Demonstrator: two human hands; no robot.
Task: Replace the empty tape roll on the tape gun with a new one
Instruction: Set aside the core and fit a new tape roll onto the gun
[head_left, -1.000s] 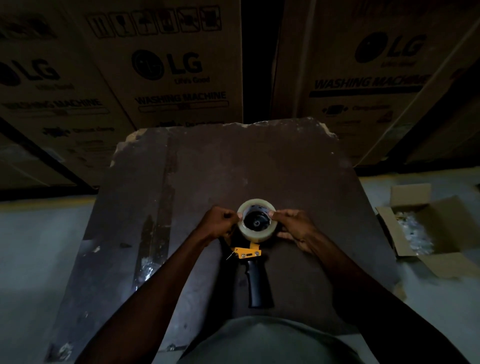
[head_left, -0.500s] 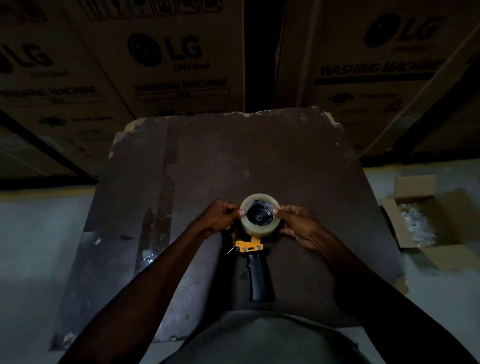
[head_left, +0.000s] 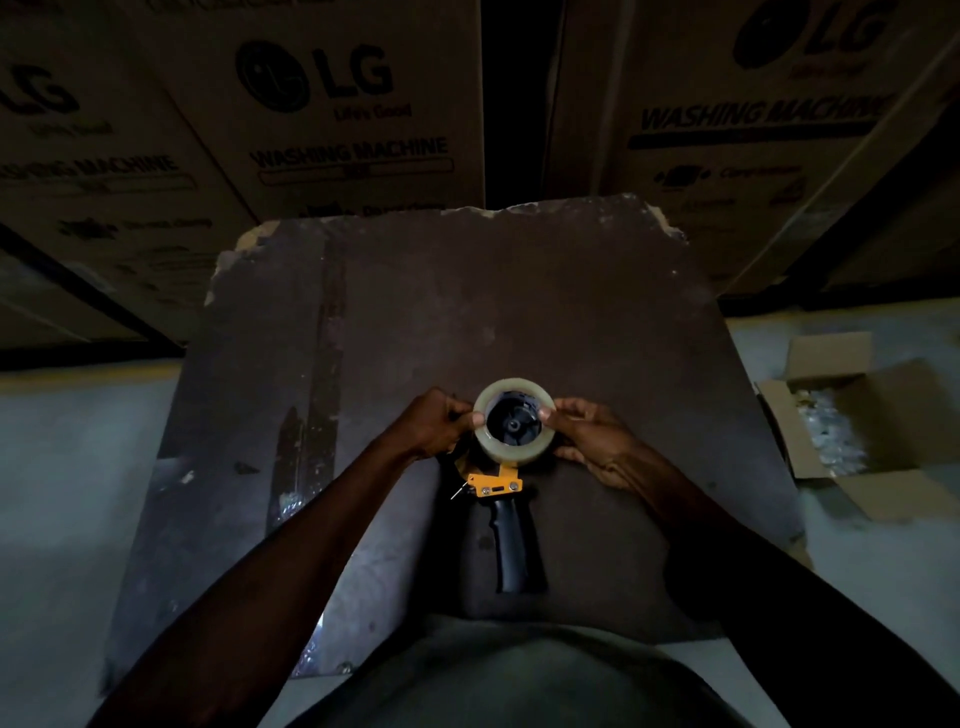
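Dim light, view from the head looking down. Nearest: a grey-clad torso at bottom edge, both forearms reaching forward over a dark, scuffed board (head_left: 597, 312) with chipped far corners.

Tape gun (head_left: 506, 525) lies flat on the board near its front middle, black handle pointing back toward the person, orange bracket just ahead of the handle. Tape roll (head_left: 514, 422), pale and translucent, sits over the gun's black hub; hub visible through the roll's centre. Whether the roll is fully seated cannot be told.

Left hand (head_left: 434, 426) at the roll's left side, fingers curled, thumb and fingertips pinching the roll's rim. Right hand (head_left: 592, 441) at the roll's right side, thumb on the upper rim, fingers curled beneath and beside it; also gripping the roll. The hands hide the gun's front frame on both sides, so the blade end is not visible.

A worn pale streak runs lengthwise down the board's left part. Grey floor shows on both sides of the board.

Right of the board, well apart from the hands: an open carton (head_left: 862, 421) on the floor, flaps spread, something pale and crumpled inside, too dim to identify.

Far side: large boxes (head_left: 332, 104) stacked wall-like behind the board, printed "LG" and "WASHING MACHINE". A dark vertical gap separates the middle box from the right one. Dark straps or rails cross diagonally at the far left and right.
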